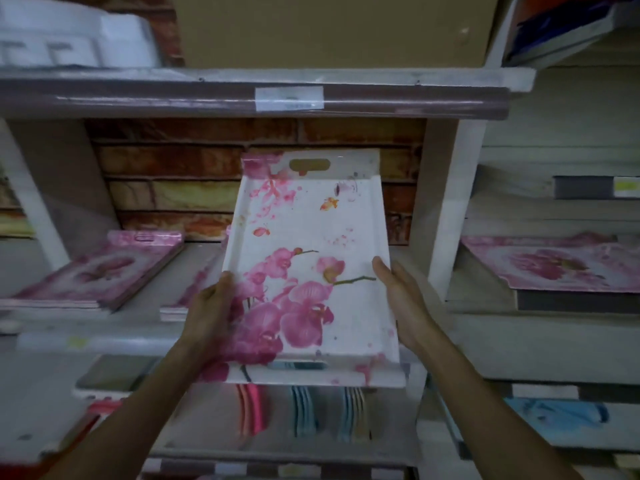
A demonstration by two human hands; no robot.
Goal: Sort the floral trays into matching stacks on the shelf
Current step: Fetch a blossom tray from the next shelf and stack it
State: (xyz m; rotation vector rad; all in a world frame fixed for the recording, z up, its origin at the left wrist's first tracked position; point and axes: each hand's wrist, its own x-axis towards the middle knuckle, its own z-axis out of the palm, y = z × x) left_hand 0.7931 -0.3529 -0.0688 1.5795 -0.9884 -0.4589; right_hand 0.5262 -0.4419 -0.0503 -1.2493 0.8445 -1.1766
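I hold a white tray (311, 237) printed with pink orchids and small butterflies, tilted up in front of the middle shelf (138, 317). My left hand (211, 306) grips its left rim, thumb on top. On the opposite rim my right hand (398, 296) holds it with the thumb over the edge. A stack of pink floral trays (100, 271) lies on the shelf at the left. Another pink tray stack (194, 292) lies partly hidden behind the held tray.
A pink floral tray (554, 265) lies on a dark stack in the right-hand bay. The shelf above (242, 98) carries a cardboard box (329, 29) and white goods. Coloured plates (304, 410) stand on edge on the shelf below. White uprights (446, 202) flank the bay.
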